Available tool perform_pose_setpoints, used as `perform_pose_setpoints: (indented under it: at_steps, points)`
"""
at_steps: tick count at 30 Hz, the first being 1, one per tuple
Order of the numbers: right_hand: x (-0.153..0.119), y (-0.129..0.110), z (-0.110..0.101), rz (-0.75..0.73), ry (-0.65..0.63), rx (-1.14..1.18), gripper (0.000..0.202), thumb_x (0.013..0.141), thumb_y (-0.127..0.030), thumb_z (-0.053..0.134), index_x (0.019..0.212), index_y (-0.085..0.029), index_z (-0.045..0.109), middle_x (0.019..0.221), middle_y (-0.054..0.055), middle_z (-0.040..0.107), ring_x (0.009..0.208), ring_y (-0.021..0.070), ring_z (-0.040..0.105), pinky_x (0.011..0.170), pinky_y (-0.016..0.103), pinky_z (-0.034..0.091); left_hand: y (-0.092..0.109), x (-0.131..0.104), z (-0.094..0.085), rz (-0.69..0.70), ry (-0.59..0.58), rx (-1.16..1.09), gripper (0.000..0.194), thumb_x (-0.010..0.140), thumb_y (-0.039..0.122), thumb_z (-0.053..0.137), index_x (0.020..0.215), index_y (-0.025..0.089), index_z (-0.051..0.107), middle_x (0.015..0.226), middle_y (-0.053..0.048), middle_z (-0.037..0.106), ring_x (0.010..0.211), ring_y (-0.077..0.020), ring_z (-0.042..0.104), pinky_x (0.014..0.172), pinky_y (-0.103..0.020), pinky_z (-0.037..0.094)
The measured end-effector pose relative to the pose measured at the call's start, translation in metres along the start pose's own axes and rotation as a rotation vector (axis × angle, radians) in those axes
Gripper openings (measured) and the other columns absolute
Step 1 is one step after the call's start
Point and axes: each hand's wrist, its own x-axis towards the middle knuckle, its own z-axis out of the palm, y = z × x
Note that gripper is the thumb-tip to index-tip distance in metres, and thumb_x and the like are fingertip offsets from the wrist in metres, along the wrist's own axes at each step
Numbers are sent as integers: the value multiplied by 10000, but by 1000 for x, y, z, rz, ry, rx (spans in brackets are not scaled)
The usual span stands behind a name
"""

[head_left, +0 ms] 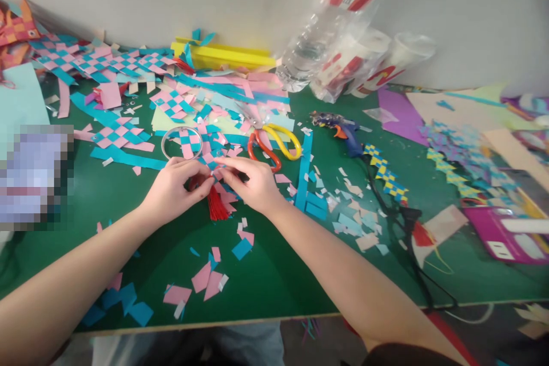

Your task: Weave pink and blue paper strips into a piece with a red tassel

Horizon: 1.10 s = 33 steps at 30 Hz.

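Note:
Between the fingertips of both hands is a small pink-and-blue woven paper piece [209, 160]. My left hand [178, 186] pinches it from the left, and my right hand [253, 183] pinches it from the right. A red tassel [218, 206] hangs below the fingers; where it joins the paper is hidden. Just beyond my left hand lies a roll of clear tape [163, 146] or a similar ring. Scissors [281, 142] with one red and one yellow handle lie beyond my right hand, blades among paper scraps. Blue paper strips [128, 158] lie to the left.
Woven paper pieces [124, 63] line the back left. A water bottle [309, 34] and paper cups [351, 60] stand against the wall. A glue gun [343, 128] lies right, its black cord [377, 189] running to the front edge. Cut scraps [210, 280] litter the green tabletop [274, 274].

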Motion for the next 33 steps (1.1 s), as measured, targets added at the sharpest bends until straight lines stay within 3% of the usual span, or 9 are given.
perform_pose_setpoints:
  at_steps: [7, 11, 16, 25, 29, 33]
  points:
    - [0, -5, -2, -55, 33, 73, 131, 880, -287, 599, 806, -187, 637, 661, -28, 645, 590, 83, 569, 560, 225, 468, -1, -1, 1, -8, 22, 25, 167, 860, 333, 551, 770, 203, 606, 617, 27, 610, 640, -141, 562, 824, -337, 457]
    - [-1, -4, 0, -51, -59, 83, 121, 878, -312, 610, 849, -198, 636, 700, -30, 652, 627, 86, 589, 583, 224, 481, -2, -2, 2, 52, -1, 53, 131, 855, 286, 549, 774, 201, 606, 629, 40, 617, 593, -120, 540, 843, -346, 436]
    - [0, -4, 0, -93, -33, 127, 114, 914, -263, 565, 859, -195, 637, 786, -13, 687, 638, 74, 571, 569, 219, 466, -2, -2, 4, 63, 4, 77, 160, 885, 326, 540, 809, 203, 606, 676, 27, 641, 646, -130, 570, 867, -337, 430]
    - [1, -6, -3, 43, -107, 280, 157, 940, -321, 535, 856, -195, 578, 694, -39, 587, 572, 67, 510, 520, 207, 423, -3, -2, 2, 80, 23, 43, 191, 916, 359, 535, 873, 206, 639, 766, -6, 688, 769, -162, 629, 892, -343, 457]
    - [1, -5, -4, 69, -159, 299, 184, 952, -349, 508, 845, -202, 541, 665, -51, 542, 558, 72, 499, 535, 219, 429, 1, -2, -1, 11, 15, -24, 219, 921, 363, 512, 885, 196, 649, 851, -29, 715, 801, -166, 645, 872, -336, 488]
    - [1, -8, -4, 54, -177, 254, 171, 938, -330, 524, 830, -199, 547, 665, -47, 587, 543, 68, 501, 521, 218, 415, 4, -2, -2, -72, 18, -120, 214, 901, 358, 541, 849, 183, 650, 832, -33, 711, 752, -151, 639, 769, -279, 513]
